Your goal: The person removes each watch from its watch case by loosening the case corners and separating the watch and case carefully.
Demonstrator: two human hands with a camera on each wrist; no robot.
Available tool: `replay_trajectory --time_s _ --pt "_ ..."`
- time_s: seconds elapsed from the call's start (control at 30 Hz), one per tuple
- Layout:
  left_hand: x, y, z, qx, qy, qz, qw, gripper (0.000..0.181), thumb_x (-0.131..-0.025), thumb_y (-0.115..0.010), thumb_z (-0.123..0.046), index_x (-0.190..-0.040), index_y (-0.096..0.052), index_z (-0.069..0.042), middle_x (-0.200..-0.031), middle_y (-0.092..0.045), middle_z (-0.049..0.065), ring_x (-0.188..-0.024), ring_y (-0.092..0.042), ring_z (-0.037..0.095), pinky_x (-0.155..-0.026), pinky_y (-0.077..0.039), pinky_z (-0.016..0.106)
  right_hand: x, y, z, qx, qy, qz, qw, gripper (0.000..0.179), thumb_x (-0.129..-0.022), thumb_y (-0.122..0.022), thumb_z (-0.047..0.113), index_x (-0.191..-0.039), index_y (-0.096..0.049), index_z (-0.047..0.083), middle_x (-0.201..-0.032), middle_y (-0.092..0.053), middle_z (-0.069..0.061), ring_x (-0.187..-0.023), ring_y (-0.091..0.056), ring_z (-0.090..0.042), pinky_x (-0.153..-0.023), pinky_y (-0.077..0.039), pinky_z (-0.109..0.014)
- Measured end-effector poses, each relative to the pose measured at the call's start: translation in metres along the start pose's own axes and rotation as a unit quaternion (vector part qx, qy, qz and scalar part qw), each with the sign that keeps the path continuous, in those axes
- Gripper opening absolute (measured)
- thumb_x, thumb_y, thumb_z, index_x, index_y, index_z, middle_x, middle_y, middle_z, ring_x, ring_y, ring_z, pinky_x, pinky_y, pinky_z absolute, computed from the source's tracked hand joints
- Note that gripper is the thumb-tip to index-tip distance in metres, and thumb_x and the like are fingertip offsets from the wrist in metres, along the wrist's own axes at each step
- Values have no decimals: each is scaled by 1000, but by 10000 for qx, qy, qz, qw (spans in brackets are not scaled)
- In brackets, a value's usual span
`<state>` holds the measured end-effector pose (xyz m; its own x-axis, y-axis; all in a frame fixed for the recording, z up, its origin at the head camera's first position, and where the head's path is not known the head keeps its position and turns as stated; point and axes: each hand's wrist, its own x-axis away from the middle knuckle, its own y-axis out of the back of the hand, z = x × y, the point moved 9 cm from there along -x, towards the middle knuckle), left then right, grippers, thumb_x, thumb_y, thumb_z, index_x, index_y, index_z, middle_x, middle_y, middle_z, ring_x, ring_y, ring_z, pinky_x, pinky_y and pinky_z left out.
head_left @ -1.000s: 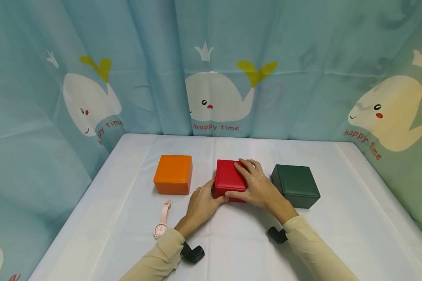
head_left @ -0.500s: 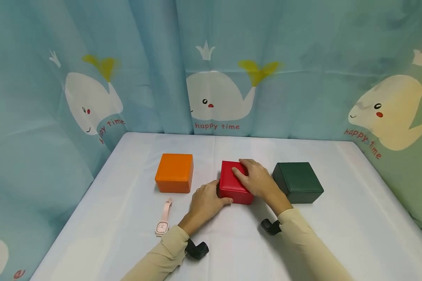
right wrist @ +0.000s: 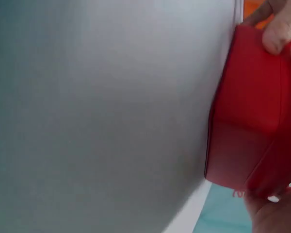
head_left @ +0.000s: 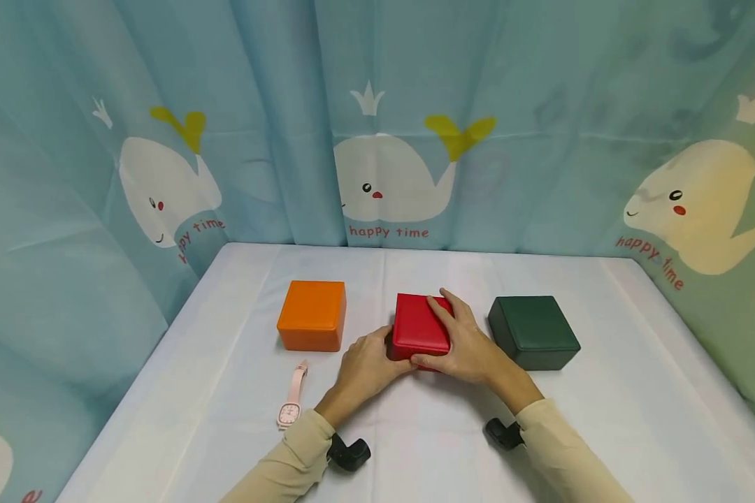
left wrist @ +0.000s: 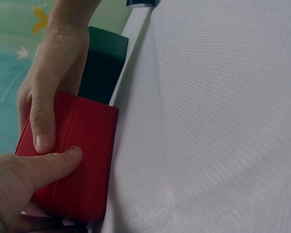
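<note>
A closed red box (head_left: pixel 415 321) with a seam below its lid sits mid-table. My left hand (head_left: pixel 365 367) holds its left side, the thumb pressed on the front face. My right hand (head_left: pixel 468 346) grips the lid from the right, fingers spread over the top and far right edge, thumb at the front. Both thumbs nearly meet near the seam of the red box (left wrist: pixel 94 145) in the left wrist view. In the right wrist view the red box (right wrist: pixel 247 97) shows its front and one side; part of my right hand (right wrist: pixel 279 213) is at the lower corner.
An orange box (head_left: pixel 311 314) stands to the left, a dark green box (head_left: pixel 535 332) to the right. A pink wristwatch (head_left: pixel 292 398) lies in front of the orange one. White cloth covers the table (head_left: pixel 226 398); a whale-print curtain (head_left: pixel 277 161) surrounds it.
The red box has shifted slightly right. My right thumb, off the front half a second ago, is back on the front beside the left thumb. My left hand keeps its hold.
</note>
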<state>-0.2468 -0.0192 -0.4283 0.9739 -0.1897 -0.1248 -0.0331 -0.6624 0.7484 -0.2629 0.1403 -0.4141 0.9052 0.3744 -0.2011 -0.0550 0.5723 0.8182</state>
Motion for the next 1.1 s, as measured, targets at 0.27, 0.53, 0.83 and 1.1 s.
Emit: replay_trajectory --time_s 0.27,0.53,0.83,1.1 --pt "1 4 -3 85 -68 -64 9999 73 -77 -90 -38 -134 -64 0 -119 -71 14 -102 -67 34 -83 -54 48 -3 4 2 203 287 -21 9994 103 -75 -83 53 -156 -39 6 -160 -27 -15 -139 -33 -35 -95 -51 -50" --pt "-2 7 1 -15 13 -115 9999 64 -75 -91 -36 -125 -70 -3 -106 -74 11 -91 -69 29 -74 -54 41 -9 4 5 508 428 -22 9978 98 -77 -81 56 -154 -44 8 -153 -36 -16 -132 -42 -35 -91 -54 -49" --pt "-4 11 3 51 151 -149 9998 53 -74 -92 -34 -111 -73 -2 -93 -74 7 -82 -67 26 -69 -53 39 -17 9 4 562 170 32 9983 95 -77 -78 61 -154 -46 13 -152 -38 -14 -129 -44 -33 -89 -54 -49" --pt "-2 9 2 53 148 -274 9995 49 -74 -93 -33 -109 -74 -3 -91 -75 5 -79 -67 23 -66 -51 36 -24 12 1 306 -147 261 9991 95 -76 -79 62 -152 -49 15 -151 -39 -12 -126 -46 -33 -92 -51 -51"
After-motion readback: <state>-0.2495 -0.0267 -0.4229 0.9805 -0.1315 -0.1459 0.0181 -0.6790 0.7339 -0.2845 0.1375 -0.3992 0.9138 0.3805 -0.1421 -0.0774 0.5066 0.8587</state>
